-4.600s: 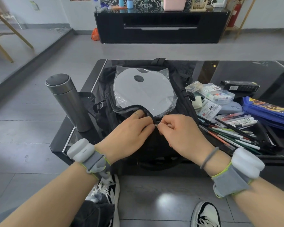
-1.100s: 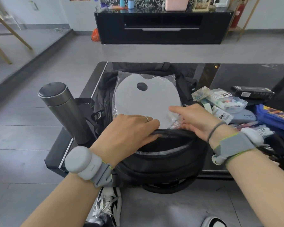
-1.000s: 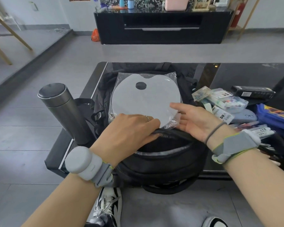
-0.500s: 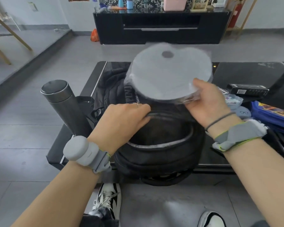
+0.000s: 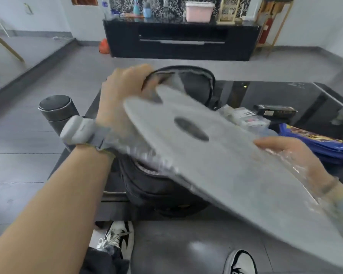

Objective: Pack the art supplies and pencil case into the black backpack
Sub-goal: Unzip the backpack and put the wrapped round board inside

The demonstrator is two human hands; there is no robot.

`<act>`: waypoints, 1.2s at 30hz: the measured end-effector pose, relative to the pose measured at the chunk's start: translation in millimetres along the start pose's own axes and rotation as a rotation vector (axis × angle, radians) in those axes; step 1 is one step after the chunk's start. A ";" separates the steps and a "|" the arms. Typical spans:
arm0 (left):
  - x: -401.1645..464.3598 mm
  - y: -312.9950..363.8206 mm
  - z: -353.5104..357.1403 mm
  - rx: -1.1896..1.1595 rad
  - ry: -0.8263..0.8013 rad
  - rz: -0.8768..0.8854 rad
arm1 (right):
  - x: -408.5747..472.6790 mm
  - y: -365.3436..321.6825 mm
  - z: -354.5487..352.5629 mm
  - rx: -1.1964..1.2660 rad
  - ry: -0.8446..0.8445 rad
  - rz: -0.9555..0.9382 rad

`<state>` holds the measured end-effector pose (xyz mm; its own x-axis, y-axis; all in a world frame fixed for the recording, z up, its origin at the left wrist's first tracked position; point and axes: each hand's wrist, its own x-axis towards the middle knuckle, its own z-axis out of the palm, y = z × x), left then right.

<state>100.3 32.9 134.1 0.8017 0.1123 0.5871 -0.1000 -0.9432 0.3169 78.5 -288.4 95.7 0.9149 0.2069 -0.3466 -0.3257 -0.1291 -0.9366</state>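
The black backpack (image 5: 162, 192) stands at the near edge of the black glass table (image 5: 305, 95), its top flap (image 5: 194, 84) pulled up and open. My left hand (image 5: 123, 89) grips the flap's rim and holds it raised. My right hand (image 5: 293, 157) holds a white paint palette (image 5: 236, 171) in clear plastic wrap, tilted close to the camera with its far end over the bag's opening. The palette is motion-blurred and hides most of the opening. A blue pencil case (image 5: 313, 141) and packaged art supplies (image 5: 246, 117) lie to the right of the bag.
A steel thermos (image 5: 56, 111) stands upright at the table's left corner beside the bag. A black box (image 5: 275, 111) lies behind the supplies. My shoes (image 5: 117, 240) are on the grey floor under the table edge. A black cabinet (image 5: 182, 40) stands across the room.
My right hand has lifted the palette off the backpack and swung it down toward me, tilted over the opening. My left hand has pulled the unzipped flap up and away.
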 end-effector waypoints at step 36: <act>-5.3 16.9 -26.7 -0.076 0.246 0.301 | 93.3 13.7 119.6 0.558 0.023 -0.070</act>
<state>78.6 24.6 156.2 0.5657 -0.0856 0.8201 -0.3599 -0.9205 0.1522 130.8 -154.9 44.5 0.9418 0.1744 -0.2875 -0.3351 0.4182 -0.8443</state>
